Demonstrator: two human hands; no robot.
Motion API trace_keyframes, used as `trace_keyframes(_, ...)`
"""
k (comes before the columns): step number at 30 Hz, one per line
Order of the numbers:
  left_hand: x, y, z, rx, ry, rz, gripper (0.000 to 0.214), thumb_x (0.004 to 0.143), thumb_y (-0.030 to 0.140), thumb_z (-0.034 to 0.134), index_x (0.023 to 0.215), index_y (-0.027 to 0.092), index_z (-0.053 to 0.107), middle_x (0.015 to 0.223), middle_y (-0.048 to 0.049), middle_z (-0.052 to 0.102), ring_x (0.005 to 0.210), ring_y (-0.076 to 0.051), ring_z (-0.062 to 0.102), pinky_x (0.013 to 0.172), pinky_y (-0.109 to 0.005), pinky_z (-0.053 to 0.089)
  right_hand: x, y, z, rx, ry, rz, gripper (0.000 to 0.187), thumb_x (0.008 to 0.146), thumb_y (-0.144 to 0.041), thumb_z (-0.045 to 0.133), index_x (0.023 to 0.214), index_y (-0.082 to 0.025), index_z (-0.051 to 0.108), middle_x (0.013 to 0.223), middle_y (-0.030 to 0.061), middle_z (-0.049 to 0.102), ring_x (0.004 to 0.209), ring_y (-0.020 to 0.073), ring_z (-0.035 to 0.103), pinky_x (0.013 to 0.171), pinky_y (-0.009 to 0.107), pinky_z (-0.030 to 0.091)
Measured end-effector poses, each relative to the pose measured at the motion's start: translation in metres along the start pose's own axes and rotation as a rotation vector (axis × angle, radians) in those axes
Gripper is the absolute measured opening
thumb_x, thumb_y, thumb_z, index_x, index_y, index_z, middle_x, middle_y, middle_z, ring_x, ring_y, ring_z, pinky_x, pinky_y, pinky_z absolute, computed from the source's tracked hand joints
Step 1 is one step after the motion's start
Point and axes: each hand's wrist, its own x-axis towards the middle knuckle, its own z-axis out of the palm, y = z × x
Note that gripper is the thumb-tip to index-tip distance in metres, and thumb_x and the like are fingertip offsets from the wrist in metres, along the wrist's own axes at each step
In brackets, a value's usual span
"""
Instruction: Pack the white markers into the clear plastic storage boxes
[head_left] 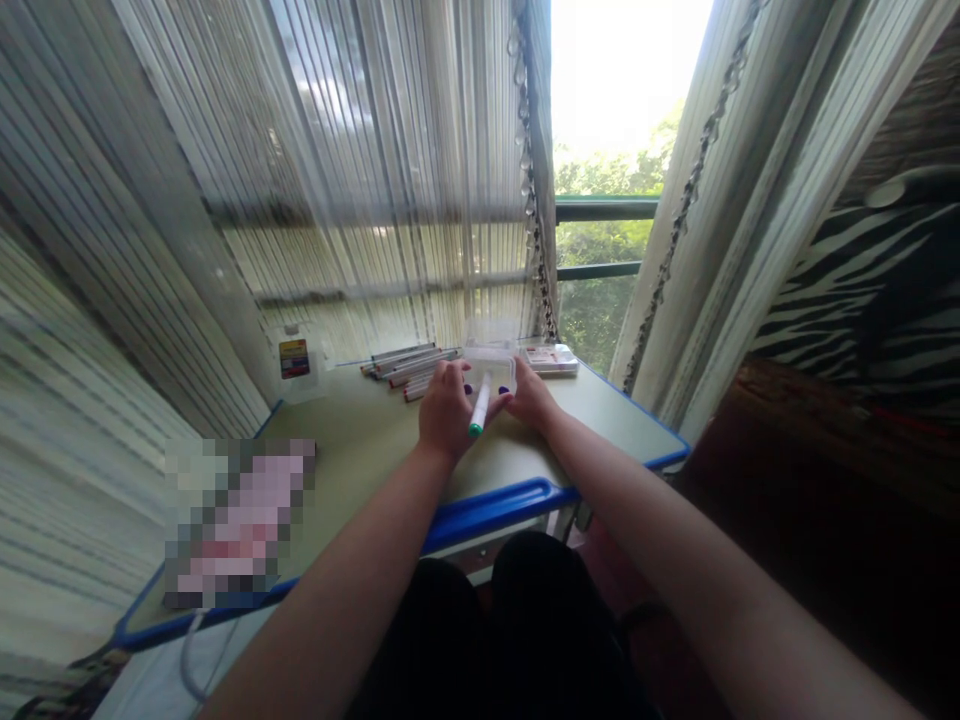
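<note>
Both my hands rest on a small table (360, 440) with a blue edge. My left hand (444, 410) lies curled beside a white marker with a green cap (478, 408), its fingers against the marker. My right hand (531, 398) grips the near right side of a clear plastic box (491, 360), into which the marker's far end points. Several more markers (409, 365) lie in a row just left of the box.
A flat clear case (551, 357) lies right of the box, a small labelled packet (294, 360) at the far left, and a blurred-out object (236, 520) on the near left of the table. Curtains and a window stand behind; a zebra-print cloth (862, 290) hangs right.
</note>
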Motion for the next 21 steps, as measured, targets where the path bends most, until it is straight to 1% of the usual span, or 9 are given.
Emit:
trace_keyframes(2, 0.001, 0.001, -0.002, -0.037, 0.011, -0.029, 0.051, 0.07, 0.057, 0.064, 0.096, 0.017, 0.047, 0.089, -0.0061, 0.055, 0.067, -0.014, 0.055, 0.063, -0.028, 0.045, 0.0, -0.001, 0.0, 0.004, 0.005, 0.007, 0.048, 0.064, -0.024, 0.065, 0.108, -0.016, 0.048, 0.106, 0.014, 0.061, 0.096, 0.0288, 0.06, 0.086, 0.046, 0.049)
trace_keyframes(3, 0.001, 0.001, -0.002, -0.055, 0.009, -0.05, 0.048, 0.071, 0.056, 0.064, 0.093, 0.017, 0.048, 0.083, -0.004, 0.056, 0.064, -0.013, 0.055, 0.061, -0.026, 0.044, 0.0, -0.001, 0.0, 0.007, 0.007, 0.013, 0.048, 0.064, -0.025, 0.066, 0.107, -0.017, 0.048, 0.105, 0.0137, 0.061, 0.095, 0.0284, 0.06, 0.086, 0.045, 0.049)
trace_keyframes(6, 0.0, 0.002, -0.003, -0.058, -0.047, -0.119, 0.038, 0.075, 0.055, 0.06, 0.075, 0.019, 0.049, 0.061, 0.0021, 0.051, 0.052, -0.012, 0.051, 0.052, -0.024, 0.036, -0.001, -0.002, 0.001, 0.016, 0.005, 0.016, 0.047, 0.064, -0.028, 0.068, 0.105, -0.017, 0.048, 0.101, 0.0127, 0.061, 0.091, 0.0276, 0.06, 0.083, 0.044, 0.05)
trace_keyframes(8, -0.001, 0.002, -0.002, -0.029, -0.078, -0.144, 0.038, 0.077, 0.055, 0.058, 0.068, 0.019, 0.049, 0.054, 0.0029, 0.049, 0.049, -0.012, 0.05, 0.05, -0.024, 0.033, -0.001, -0.002, 0.002, 0.017, 0.002, 0.006, 0.047, 0.063, -0.029, 0.069, 0.104, -0.017, 0.049, 0.1, 0.0121, 0.061, 0.09, 0.0273, 0.06, 0.082, 0.044, 0.05)
trace_keyframes(9, -0.001, 0.003, -0.002, -0.021, -0.076, -0.155, 0.038, 0.076, 0.055, 0.058, 0.069, 0.019, 0.05, 0.054, 0.0026, 0.05, 0.05, -0.012, 0.05, 0.05, -0.024, 0.032, -0.001, -0.002, 0.002, 0.017, 0.0, 0.003, 0.047, 0.063, -0.029, 0.069, 0.104, -0.017, 0.049, 0.1, 0.0118, 0.061, 0.089, 0.027, 0.06, 0.082, 0.044, 0.05)
trace_keyframes(11, -0.001, 0.006, -0.002, -0.031, -0.05, -0.18, 0.038, 0.074, 0.056, 0.06, 0.076, 0.019, 0.052, 0.057, 0.0023, 0.053, 0.05, -0.013, 0.051, 0.05, -0.023, 0.033, 0.0, -0.001, 0.002, 0.015, -0.003, 0.002, 0.048, 0.063, -0.028, 0.069, 0.104, -0.017, 0.049, 0.1, 0.0116, 0.061, 0.089, 0.0268, 0.06, 0.082, 0.043, 0.05)
trace_keyframes(14, 0.0, 0.01, -0.005, -0.051, -0.018, -0.228, 0.043, 0.071, 0.058, 0.062, 0.085, 0.018, 0.051, 0.06, 0.0023, 0.054, 0.051, -0.013, 0.052, 0.05, -0.023, 0.034, 0.0, -0.002, 0.002, 0.014, -0.003, 0.0, 0.049, 0.063, -0.028, 0.069, 0.105, -0.016, 0.049, 0.102, 0.0127, 0.061, 0.091, 0.0275, 0.061, 0.083, 0.044, 0.05)
trace_keyframes(18, 0.003, 0.015, -0.009, 0.028, -0.041, -0.346, 0.047, 0.066, 0.064, 0.061, 0.077, 0.019, 0.05, 0.058, 0.0009, 0.054, 0.053, -0.016, 0.054, 0.051, -0.025, 0.033, 0.0, -0.004, 0.002, 0.017, -0.007, 0.021, 0.049, 0.062, -0.027, 0.071, 0.105, -0.016, 0.05, 0.102, 0.0124, 0.062, 0.092, 0.0275, 0.061, 0.083, 0.044, 0.05)
trace_keyframes(21, 0.005, 0.017, -0.012, 0.011, -0.049, -0.399, 0.049, 0.063, 0.067, 0.061, 0.074, 0.02, 0.05, 0.06, -0.0006, 0.056, 0.055, -0.017, 0.056, 0.051, -0.025, 0.034, 0.0, -0.005, 0.001, 0.008, -0.007, 0.04, 0.05, 0.061, -0.027, 0.072, 0.105, -0.016, 0.05, 0.104, 0.0128, 0.062, 0.094, 0.0279, 0.061, 0.085, 0.045, 0.049)
